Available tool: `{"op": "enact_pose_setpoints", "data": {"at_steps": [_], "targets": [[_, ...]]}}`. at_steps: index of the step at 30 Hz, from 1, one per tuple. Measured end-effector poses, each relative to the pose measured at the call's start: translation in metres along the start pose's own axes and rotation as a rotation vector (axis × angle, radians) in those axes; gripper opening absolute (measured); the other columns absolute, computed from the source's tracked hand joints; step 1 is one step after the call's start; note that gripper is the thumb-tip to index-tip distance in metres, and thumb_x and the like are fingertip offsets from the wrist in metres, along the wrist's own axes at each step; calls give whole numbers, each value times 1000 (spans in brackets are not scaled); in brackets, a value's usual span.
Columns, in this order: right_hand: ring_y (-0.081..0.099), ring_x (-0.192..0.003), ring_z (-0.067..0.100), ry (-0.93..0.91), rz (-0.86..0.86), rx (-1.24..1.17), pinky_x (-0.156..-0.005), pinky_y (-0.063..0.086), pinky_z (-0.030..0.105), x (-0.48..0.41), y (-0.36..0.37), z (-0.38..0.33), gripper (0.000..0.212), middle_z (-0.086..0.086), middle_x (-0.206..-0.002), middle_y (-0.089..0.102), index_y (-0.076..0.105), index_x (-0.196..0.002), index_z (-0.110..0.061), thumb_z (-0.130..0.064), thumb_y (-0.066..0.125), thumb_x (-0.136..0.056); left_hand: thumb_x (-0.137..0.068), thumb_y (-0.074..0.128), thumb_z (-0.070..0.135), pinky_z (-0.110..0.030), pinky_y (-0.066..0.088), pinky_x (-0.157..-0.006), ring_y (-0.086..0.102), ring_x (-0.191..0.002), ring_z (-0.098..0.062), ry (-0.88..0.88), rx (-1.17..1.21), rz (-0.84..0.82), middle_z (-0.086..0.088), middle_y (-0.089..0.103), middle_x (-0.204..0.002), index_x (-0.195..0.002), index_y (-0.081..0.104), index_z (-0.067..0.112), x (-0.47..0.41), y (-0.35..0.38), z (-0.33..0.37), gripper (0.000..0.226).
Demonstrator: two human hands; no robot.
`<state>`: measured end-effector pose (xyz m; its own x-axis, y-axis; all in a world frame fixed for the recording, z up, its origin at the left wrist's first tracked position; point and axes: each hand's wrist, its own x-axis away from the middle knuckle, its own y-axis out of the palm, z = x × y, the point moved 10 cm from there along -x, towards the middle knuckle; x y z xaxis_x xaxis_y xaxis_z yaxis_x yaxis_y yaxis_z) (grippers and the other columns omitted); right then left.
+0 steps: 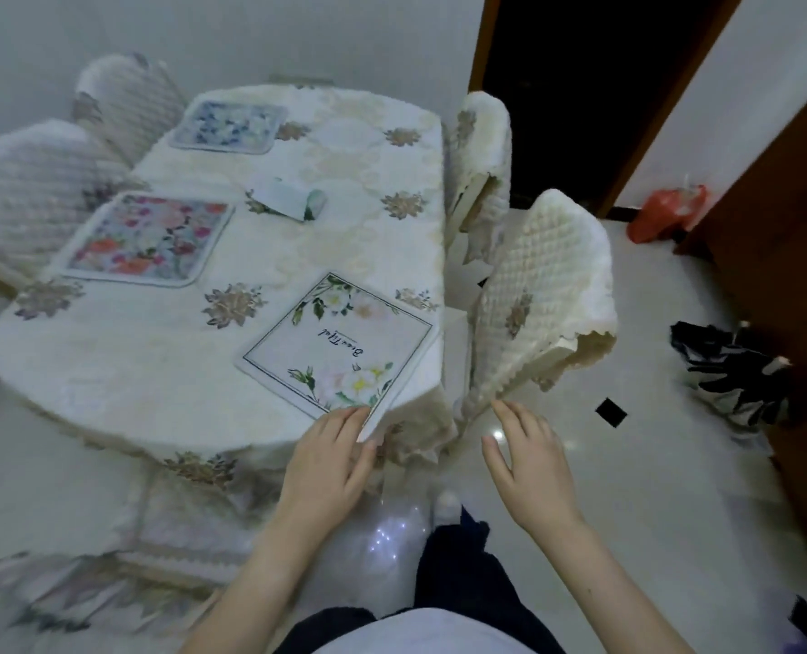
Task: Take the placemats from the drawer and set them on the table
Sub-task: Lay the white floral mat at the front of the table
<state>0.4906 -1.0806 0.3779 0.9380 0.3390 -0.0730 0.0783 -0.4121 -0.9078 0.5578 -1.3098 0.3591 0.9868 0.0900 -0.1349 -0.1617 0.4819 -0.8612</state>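
Observation:
Three placemats lie on the table (pixel 123 351) with its cream floral cloth. A blue-flowered placemat (pixel 226 126) sits at the far end, a pink-flowered placemat (pixel 149 239) on the left side. A white placemat with green leaves and script (pixel 340 342) lies at the near right corner, its corner hanging past the table edge. My left hand (pixel 331 464) pinches that overhanging corner. My right hand (pixel 526 460) hovers open to the right, over the floor, holding nothing. No drawer is in view.
Quilted covered chairs stand on the right (pixel 538 295) (pixel 479 153) and left (pixel 28 191). A tissue box (pixel 288 198) rests mid-table. A red bag (pixel 666 212) and a black-and-white bag (pixel 727 370) lie on the floor beside brown wooden furniture (pixel 788 238).

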Motion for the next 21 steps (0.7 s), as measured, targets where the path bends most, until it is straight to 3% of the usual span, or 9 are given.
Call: {"op": "enact_pose_setpoints", "data": {"at_steps": [5, 9, 15, 21], "targets": [[46, -124, 22, -169, -101, -20, -101, 39, 36, -109, 35, -3, 51, 5, -136, 53, 47, -141, -15, -42, 36, -100, -97, 34, 43, -31, 36, -105, 54, -120, -22, -203, -23, 32, -3, 61, -130, -132, 57, 11, -44, 19, -38, 54], [50, -123, 30, -334, -163, -32, -101, 44, 44, -196, 48, -24, 56, 11, -138, 53, 47, -142, -12, -44, 33, -98, -98, 32, 42, -37, 42, -106, 52, -124, -22, -338, -33, 128, -5, 58, -135, -136, 54, 9, -90, 0, -57, 55], [47, -127, 33, -508, -152, -104, -103, 41, 46, -292, 66, -65, 52, 17, -141, 49, 49, -141, -10, -35, 42, -96, -99, 33, 41, -39, 34, -111, 36, -137, -25, -571, -73, 293, -10, 41, -150, -149, 34, 12, -127, -28, -99, 58], [44, -128, 40, -581, -308, 23, -105, 39, 51, -329, 141, -78, 56, 19, -147, 41, 41, -147, -16, -37, 39, -95, -98, 34, 44, -46, 32, -113, 28, -141, -36, -800, -90, 225, -22, 30, -154, -152, 29, 16, -117, 14, -148, 61]]}}
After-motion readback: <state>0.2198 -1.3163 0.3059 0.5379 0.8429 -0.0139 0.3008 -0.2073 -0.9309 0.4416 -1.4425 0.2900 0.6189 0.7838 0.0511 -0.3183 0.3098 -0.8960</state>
